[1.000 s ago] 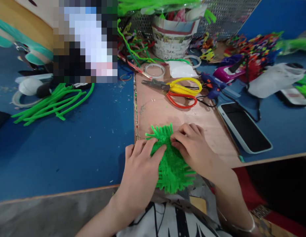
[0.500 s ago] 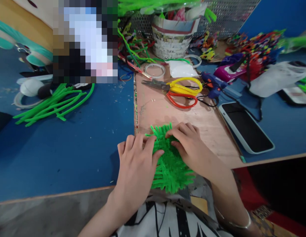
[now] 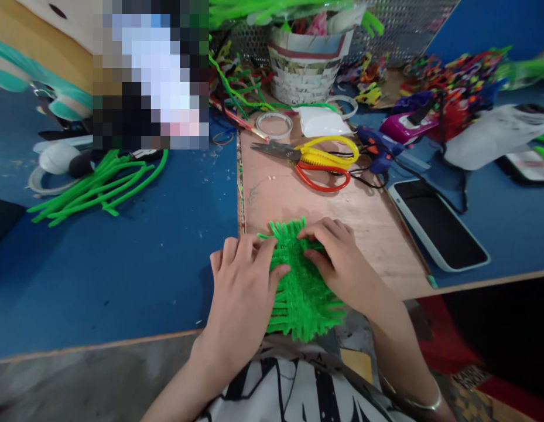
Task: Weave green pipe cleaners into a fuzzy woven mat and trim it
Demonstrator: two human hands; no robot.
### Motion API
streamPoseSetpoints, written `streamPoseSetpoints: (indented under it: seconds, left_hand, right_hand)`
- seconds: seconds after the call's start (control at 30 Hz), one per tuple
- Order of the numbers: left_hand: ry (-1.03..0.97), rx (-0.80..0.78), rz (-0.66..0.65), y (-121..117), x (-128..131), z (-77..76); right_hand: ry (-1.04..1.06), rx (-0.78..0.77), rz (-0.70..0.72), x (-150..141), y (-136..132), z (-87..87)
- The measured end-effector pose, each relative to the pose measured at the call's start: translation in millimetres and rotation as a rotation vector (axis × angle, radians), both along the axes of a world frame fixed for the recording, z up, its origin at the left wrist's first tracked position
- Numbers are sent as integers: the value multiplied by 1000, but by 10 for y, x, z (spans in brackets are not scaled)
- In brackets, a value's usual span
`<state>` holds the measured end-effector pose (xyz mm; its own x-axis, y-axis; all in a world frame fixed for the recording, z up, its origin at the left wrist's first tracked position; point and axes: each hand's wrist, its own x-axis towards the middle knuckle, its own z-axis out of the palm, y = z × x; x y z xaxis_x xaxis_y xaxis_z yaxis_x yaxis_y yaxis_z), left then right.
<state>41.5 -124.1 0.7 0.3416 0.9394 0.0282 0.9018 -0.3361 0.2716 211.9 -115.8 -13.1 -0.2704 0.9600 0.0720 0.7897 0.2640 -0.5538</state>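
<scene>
A green mat of woven pipe cleaners (image 3: pixel 300 293) lies at the front edge of the wooden board, its fringed lower end reaching past the edge toward my lap. My left hand (image 3: pixel 243 281) holds its left side, fingers curled at the upper left and the thumb resting on the weave. On the opposite side my right hand (image 3: pixel 339 258) grips the upper right part, thumb and index finger bent over it. Some fingertips of both hands are hidden. Beyond the mat lie scissors (image 3: pixel 307 158) with one yellow and one red handle, touched by neither hand.
Loose green pipe cleaners (image 3: pixel 100 187) lie on the blue table at left. A phone (image 3: pixel 441 225) rests at right, near a blue glue gun (image 3: pixel 377 149). Tape rolls (image 3: pixel 274 125) and a newspaper-woven basket (image 3: pixel 304 67) stand behind. The wooden board (image 3: pixel 342 211) lies under the scissors.
My right index fingertip has shifted slightly to the right, showing more of the weave's top. Both hands stay on the mat, and the view has moved very little.
</scene>
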Motion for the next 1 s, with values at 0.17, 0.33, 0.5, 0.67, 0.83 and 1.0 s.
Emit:
streamPoseSetpoints:
  seconds: [0.17,0.33,0.5,0.67,0.83,1.0]
  left_hand:
    - [-22,-30,-27,34,8,-4]
    - [-17,-44,-32,46,17,-2]
    - [-6,-24,-39,34,49,6]
    - [-4,-22,-84,38,71,3]
    - [-8,-27,-65,52,67,-17]
    - [-4,-38,-64,59,58,-23]
  right_hand:
    - [-20,15,2,2,-10,0]
    - [-52,9,36,0,-20,7]
    - [-132,-8,68,-9,-9,36]
    - [-201,-69,143,-31,67,114]
    - [-249,-90,183,-82,145,145]
    - [-246,-84,176,-109,154,138]
